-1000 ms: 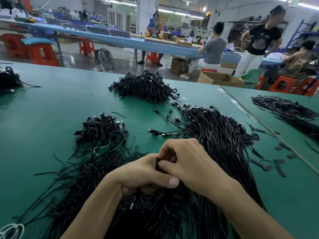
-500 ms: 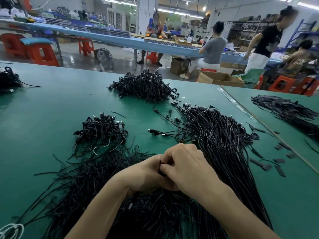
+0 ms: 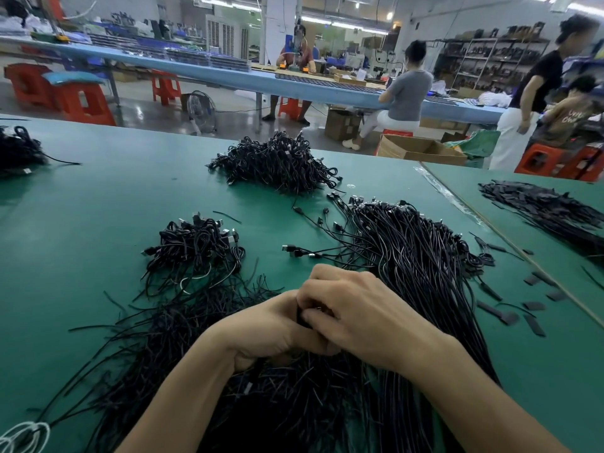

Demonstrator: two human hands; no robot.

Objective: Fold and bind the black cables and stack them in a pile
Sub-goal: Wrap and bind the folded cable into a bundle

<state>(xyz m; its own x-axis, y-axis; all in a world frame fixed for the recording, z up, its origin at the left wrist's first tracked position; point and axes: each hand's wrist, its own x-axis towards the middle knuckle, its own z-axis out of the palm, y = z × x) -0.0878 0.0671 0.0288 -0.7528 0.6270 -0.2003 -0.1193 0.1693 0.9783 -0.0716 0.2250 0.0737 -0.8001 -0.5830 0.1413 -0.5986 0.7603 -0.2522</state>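
My left hand (image 3: 268, 325) and my right hand (image 3: 356, 315) meet at the table's middle front, fingers curled together round a small folded black cable (image 3: 301, 317), mostly hidden between them. A long sheaf of straight black cables (image 3: 418, 263) runs from under my right forearm toward the back right. A small pile of bound cables (image 3: 196, 250) lies left of my hands. A larger pile of bound cables (image 3: 277, 165) sits further back. Thin black ties (image 3: 157, 341) are strewn under my left forearm.
The green table (image 3: 98, 223) has a seam on the right. Flat black strips (image 3: 536, 308) lie scattered at right, with a dark heap (image 3: 549, 207) beyond the seam. Another cable bundle (image 3: 16, 152) sits far left. People work at a blue bench behind.
Both hands have shifted slightly toward me and closed tighter round the cable. The standing person at the back right has turned and moved.
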